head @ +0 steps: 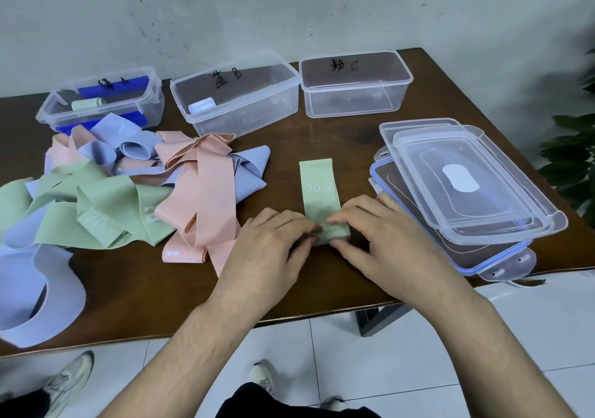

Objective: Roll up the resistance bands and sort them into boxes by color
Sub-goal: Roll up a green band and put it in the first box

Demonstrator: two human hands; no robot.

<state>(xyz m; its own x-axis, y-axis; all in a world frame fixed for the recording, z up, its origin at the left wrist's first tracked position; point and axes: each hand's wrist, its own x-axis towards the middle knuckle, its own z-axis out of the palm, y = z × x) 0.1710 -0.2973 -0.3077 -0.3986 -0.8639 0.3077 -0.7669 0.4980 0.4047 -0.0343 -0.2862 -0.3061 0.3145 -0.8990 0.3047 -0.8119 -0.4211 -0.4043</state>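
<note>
A green band [318, 185] marked "30 LB" lies flat on the brown table [322, 276], running away from me. Its near end is curled into a small roll. My left hand [273, 243] and my right hand [373, 230] both pinch that rolled end with fingertips. Three clear boxes stand along the back. The left box [151, 92] holds a rolled green band [85, 104]. The middle box [244, 121] holds a rolled pale blue band [202, 105]. The right box [357, 108] shows nothing inside.
A loose heap of green, pink and pale blue bands [128, 198] covers the table's left half. Stacked clear lids [467, 185] lie at the right edge. A dark plant [576, 156] stands beyond the right side. White floor tiles and shoes show below the table edge.
</note>
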